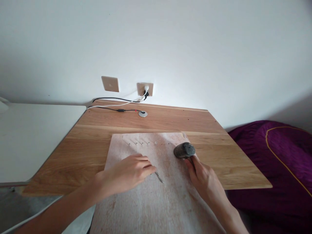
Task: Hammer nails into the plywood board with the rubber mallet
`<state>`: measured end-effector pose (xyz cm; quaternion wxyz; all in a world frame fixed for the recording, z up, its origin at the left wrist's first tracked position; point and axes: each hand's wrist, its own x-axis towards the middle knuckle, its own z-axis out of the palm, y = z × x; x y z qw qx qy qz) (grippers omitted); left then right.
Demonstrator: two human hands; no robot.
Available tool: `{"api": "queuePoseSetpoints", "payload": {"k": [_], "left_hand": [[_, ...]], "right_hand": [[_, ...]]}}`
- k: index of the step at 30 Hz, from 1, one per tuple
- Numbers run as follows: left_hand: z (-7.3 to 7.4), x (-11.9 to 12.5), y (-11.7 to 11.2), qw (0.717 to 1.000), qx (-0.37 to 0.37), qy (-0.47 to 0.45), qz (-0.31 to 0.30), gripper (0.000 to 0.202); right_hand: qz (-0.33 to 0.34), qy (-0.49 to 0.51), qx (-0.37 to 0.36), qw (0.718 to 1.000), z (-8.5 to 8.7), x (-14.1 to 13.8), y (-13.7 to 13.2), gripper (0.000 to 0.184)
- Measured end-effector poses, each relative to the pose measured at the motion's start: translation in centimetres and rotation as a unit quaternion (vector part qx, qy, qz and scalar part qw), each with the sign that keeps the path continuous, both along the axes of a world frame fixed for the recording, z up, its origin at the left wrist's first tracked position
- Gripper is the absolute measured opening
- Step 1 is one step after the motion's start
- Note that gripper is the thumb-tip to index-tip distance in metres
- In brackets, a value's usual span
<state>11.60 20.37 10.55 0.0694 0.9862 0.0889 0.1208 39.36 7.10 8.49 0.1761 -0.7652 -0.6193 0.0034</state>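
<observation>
A pale plywood board lies on a wooden table in front of me. My left hand rests on the board with fingers together, pinching a nail that sticks out to the right of the fingertips. My right hand is closed round the handle of a hammer, whose dark head sits on the board near its right edge. A row of several small nails stands in the board near its far edge.
White and black cables run from a wall socket across the table's far edge, beside a metal grommet. A white surface adjoins on the left. A purple cushion lies to the right.
</observation>
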Motion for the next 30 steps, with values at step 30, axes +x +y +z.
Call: {"api": "queuePoseSetpoints", "payload": {"k": [30], "left_hand": [[-2.0, 9.2, 7.2, 0.954, -0.248, -0.087, 0.147, 0.014]], "right_hand": [[-0.022, 0.052, -0.064, 0.996, 0.7, 0.1, 0.5, 0.025]]}}
